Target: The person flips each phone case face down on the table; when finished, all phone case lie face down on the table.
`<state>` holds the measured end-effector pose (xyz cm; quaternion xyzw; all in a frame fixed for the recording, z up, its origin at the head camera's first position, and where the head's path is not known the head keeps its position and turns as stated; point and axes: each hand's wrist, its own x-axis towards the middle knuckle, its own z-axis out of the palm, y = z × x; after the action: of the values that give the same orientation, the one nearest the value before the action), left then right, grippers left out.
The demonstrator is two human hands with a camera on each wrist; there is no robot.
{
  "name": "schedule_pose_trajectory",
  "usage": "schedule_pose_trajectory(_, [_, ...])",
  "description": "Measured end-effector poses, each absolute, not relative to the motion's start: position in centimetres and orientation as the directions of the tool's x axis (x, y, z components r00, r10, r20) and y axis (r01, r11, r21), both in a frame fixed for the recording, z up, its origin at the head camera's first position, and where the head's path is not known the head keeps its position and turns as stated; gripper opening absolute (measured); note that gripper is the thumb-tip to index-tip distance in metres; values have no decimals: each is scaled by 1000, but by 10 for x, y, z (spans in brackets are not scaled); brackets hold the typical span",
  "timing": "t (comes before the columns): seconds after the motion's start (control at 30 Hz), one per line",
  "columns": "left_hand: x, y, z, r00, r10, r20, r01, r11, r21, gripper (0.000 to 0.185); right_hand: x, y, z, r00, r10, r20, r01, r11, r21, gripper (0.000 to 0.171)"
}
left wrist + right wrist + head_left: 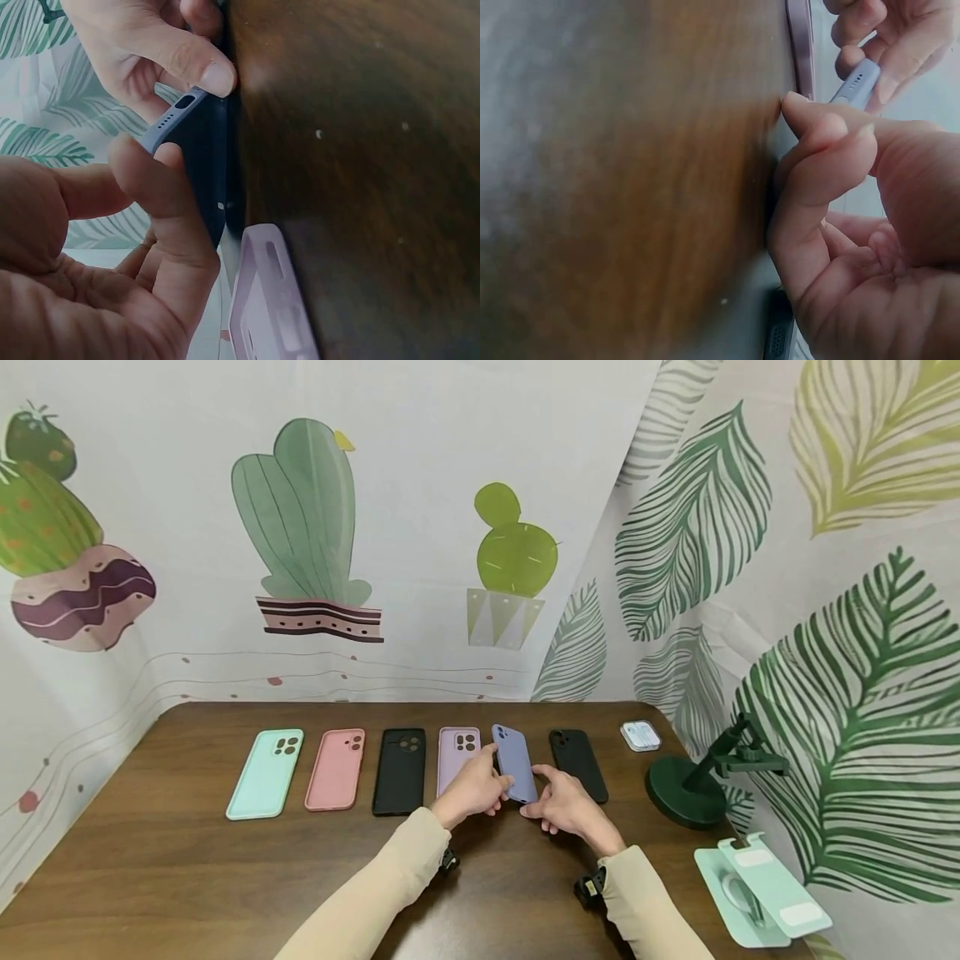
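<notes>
Six phone cases sit in a row on the dark wooden surface (pixel 187 852), and the fifth from the left, a blue-grey phone case (pixel 515 762), is the one both hands hold. It is tilted, its near end lifted between the hands, its far end pointing toward the back of the surface. The left hand (pixel 474 791) grips the case's left edge with curled fingers and thumb; the right hand (pixel 566 803) pinches its lower right corner between thumb and fingertips. In the left wrist view, the case's port cut-outs show at the end held by the right thumb.

On the surface to the left lie a mint green case (pixel 266 773), a pink case (pixel 335 769), a black case (pixel 400 771) and a lilac case (pixel 457 753), the last partly behind the left hand. Another black case (pixel 581 762) lies just right of the held one. Farther right stand a small white earbud box (pixel 641 736), a dark green round-based stand (pixel 693 785) and a mint green holder (pixel 761 893) near the surface's edge
</notes>
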<state>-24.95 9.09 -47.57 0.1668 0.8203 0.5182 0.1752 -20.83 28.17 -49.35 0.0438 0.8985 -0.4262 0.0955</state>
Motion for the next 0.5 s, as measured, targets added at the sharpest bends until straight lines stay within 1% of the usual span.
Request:
schedule_pose_trajectory(0.13, [-249, 95, -476, -887, 447, -112, 111, 443, 889, 76, -206, 284, -494, -979, 17, -204, 170, 625, -762, 82])
schedule_pose_trajectory(0.27, [-247, 98, -478, -877, 456, -150, 98, 476, 874, 86, -202, 285, -494, -979, 28, -202, 175, 625, -760, 81])
schedule_pose_trajectory(0.33, [-245, 100, -478, -867, 460, -190, 60, 476, 877, 92, -201, 286, -494, -980, 29, -197, 171, 628, -759, 81])
schedule_pose_trajectory(0.4, [-244, 102, -479, -858, 457, -233, 14, 473, 881, 91, -200, 287, -495, -981, 29, -192, 167, 631, -757, 81])
schedule_pose_trajectory(0.5, [-242, 105, -479, -852, 445, -276, -42, 467, 883, 84, -200, 288, -495, -981, 32, -191, 168, 632, -756, 81])
